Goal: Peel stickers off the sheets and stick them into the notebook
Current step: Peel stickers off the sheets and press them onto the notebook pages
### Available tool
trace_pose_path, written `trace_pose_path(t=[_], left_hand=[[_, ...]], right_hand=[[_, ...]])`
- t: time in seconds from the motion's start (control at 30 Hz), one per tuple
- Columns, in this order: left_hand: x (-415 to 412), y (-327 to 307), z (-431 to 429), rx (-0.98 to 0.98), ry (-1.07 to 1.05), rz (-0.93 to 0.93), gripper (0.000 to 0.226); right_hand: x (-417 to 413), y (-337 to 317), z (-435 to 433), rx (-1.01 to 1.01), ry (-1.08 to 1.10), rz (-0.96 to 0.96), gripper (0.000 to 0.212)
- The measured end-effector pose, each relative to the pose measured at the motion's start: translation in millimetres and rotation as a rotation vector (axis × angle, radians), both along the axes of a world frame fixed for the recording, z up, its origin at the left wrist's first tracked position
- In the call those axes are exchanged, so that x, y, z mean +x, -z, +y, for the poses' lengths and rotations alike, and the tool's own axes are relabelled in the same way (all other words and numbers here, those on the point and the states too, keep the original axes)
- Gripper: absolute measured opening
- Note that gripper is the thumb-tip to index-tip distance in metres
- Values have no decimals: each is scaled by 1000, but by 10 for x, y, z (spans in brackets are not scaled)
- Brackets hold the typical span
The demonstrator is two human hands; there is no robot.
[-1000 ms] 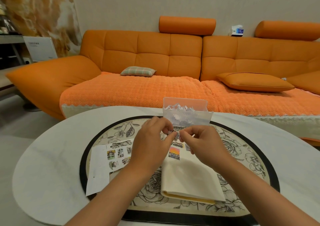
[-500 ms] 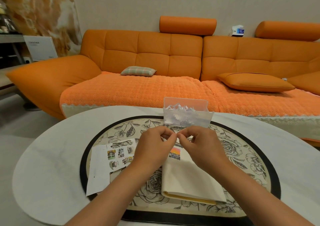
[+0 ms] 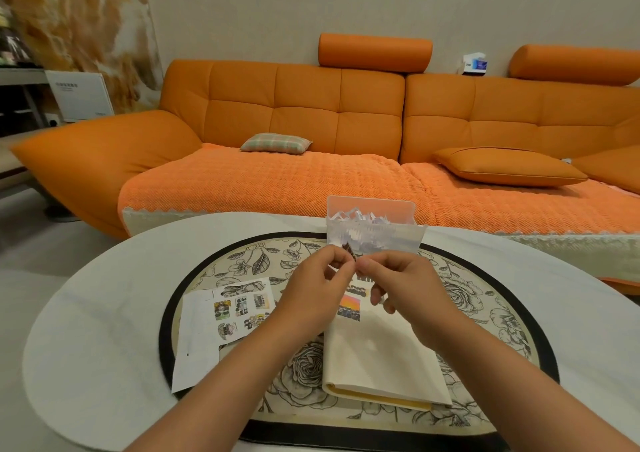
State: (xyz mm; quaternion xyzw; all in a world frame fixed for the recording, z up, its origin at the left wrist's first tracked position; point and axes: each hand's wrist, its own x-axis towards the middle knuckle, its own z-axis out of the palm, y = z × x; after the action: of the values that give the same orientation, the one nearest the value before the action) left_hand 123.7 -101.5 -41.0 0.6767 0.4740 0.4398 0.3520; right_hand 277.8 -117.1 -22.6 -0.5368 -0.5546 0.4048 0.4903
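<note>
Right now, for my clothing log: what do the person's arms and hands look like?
The left forearm and right forearm are bare to the frame edge, no sleeve showing. Left hand and right hand show no glove, ring, watch or bracelet.

Orange sofa [image 3: 277,105], plaid cushion [image 3: 275,143], floral mat [image 3: 485,299], possibly tissue box [image 3: 475,64]

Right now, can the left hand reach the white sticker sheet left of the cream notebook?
Probably yes: the white sticker sheet lies uncovered beside the left hand. But it and the right hand pinch a small dark sticker.
</note>
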Motion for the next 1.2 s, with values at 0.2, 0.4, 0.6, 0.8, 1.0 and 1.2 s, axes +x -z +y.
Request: trace_pose_path(t=[0.2,0.4,0.6,0.8,1.0,1.2], left_hand=[[-1,-14,21,-75,31,-95,14],[-15,-16,54,-72,21,-91,5],[-79,-22,153,-97,65,-91,7],[-229,-30,324,-44,-67,6,9],[-340,-27,450,-35,-154,15,5],[-350,12,501,18,-164,41,4]], right_hand=[[10,15,25,-62,23,98,11],[1,38,58,-134,27,154,11],[49,73,114,-208,6,192,16],[95,31,324,-159,171,118,14],[108,-130,789,78,285,-218,8],[80,-179,1365,112,309,-627,21]])
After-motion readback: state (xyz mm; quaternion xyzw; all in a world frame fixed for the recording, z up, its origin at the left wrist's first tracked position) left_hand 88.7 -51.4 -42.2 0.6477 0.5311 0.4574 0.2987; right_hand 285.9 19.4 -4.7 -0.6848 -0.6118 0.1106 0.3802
